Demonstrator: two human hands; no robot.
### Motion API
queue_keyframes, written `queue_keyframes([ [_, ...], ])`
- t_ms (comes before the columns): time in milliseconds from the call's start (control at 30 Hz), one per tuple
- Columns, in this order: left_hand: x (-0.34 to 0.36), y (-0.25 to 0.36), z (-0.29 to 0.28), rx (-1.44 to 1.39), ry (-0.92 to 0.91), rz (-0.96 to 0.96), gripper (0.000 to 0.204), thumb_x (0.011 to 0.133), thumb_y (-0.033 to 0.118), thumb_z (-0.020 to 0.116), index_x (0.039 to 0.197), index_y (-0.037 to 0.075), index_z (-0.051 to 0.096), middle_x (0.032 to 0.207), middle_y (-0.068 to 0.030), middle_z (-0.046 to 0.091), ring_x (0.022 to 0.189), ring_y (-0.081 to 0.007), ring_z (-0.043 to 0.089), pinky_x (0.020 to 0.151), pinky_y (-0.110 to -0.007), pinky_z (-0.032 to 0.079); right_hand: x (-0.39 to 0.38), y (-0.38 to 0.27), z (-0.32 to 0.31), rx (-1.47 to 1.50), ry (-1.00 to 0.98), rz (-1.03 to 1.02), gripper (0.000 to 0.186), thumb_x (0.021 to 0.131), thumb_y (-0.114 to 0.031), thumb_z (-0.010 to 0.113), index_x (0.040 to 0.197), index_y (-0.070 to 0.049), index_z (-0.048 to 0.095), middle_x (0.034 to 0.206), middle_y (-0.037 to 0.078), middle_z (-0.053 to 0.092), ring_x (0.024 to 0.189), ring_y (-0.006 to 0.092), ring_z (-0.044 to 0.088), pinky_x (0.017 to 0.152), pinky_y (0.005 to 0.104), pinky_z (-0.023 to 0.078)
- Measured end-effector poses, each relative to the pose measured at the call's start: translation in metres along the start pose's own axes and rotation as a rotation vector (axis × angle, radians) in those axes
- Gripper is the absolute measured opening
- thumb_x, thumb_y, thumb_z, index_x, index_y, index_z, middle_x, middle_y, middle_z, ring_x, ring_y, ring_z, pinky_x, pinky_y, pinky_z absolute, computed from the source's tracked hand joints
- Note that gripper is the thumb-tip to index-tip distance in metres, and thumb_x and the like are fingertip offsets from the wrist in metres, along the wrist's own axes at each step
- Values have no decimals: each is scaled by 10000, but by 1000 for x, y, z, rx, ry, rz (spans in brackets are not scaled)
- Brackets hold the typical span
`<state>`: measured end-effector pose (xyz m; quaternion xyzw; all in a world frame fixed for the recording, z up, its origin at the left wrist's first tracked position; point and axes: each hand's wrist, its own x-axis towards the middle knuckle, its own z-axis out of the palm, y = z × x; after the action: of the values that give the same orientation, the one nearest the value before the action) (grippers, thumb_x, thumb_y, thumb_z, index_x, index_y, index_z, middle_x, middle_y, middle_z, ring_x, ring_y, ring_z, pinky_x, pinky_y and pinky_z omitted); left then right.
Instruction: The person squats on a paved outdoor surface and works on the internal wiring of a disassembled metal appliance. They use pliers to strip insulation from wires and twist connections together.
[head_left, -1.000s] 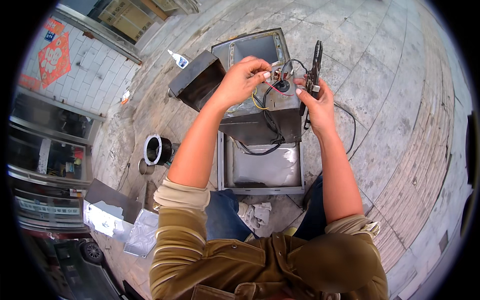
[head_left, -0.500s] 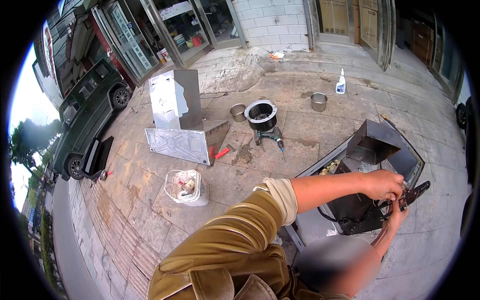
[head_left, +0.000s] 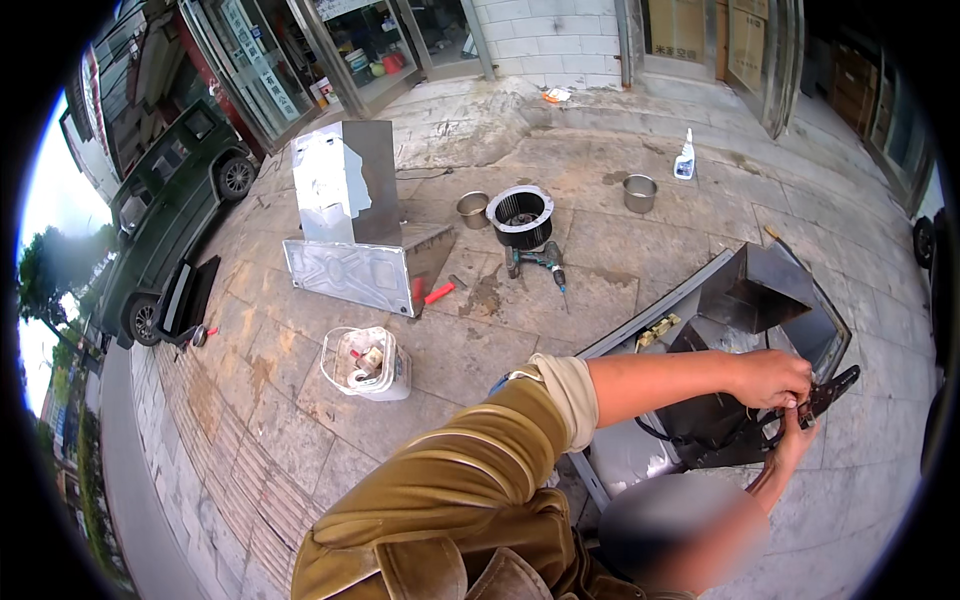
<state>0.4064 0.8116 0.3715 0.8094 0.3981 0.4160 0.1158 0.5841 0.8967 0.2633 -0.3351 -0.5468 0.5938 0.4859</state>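
Note:
My left hand [head_left: 770,378] reaches out to the right and pinches thin wires [head_left: 745,430] over a dark metal appliance housing [head_left: 760,290] lying open on the pavement. Just below it, my right hand [head_left: 795,445] grips black pliers [head_left: 835,388], whose jaws meet the wires at my left fingertips. Both hands touch at the same spot. My olive sleeve is rolled up at the forearm. Black cable loops hang inside the housing under the hands.
To the left stand a shiny steel hood casing [head_left: 350,265], a white bucket of bits [head_left: 365,362], a blower wheel [head_left: 520,215], a power drill [head_left: 535,262], two metal cups [head_left: 639,192] and a spray bottle [head_left: 684,155]. A green car [head_left: 170,215] is parked by glass shopfronts.
The view has swung from straight down over the housing to the left. Both hands stay together at the wires, the pliers still in my right hand.

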Motion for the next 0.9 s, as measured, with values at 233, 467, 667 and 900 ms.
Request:
queue_keyframes([
  [233, 9, -2, 14, -145, -45, -31, 188, 810, 187, 550, 917, 68, 650, 928, -148, 631, 874, -331, 606, 759, -423, 488, -9, -28, 7, 128, 164, 125, 292, 859, -28, 627, 1134, 0, 529, 1003, 79, 602, 889, 159, 598, 775, 311, 496],
  [467, -25, -31, 27, -9, -52, -201, 175, 892, 189, 531, 919, 16, 527, 841, -131, 562, 771, -291, 568, 676, -376, 447, 3, -13, 8, 660, 303, 127, 220, 816, 72, 567, 1018, -5, 523, 869, 129, 604, 696, 217, 581, 648, 365, 508],
  [667, 19, -24, 57, -17, -12, -571, 274, 898, 265, 564, 855, -5, 554, 717, -100, 584, 627, -194, 529, 606, -347, 426, -2, -21, 5, 848, 250, 117, 212, 828, 69, 526, 1015, -31, 519, 901, 117, 585, 767, 227, 581, 724, 381, 502],
  [900, 24, -29, 62, -680, -60, -1108, 139, 861, 252, 629, 940, 139, 643, 907, 32, 634, 837, -85, 540, 693, -268, 381, -5, -13, 9, 991, 223, 124, 200, 832, 41, 538, 1017, -31, 517, 933, 120, 592, 823, 226, 571, 820, 358, 480],
])
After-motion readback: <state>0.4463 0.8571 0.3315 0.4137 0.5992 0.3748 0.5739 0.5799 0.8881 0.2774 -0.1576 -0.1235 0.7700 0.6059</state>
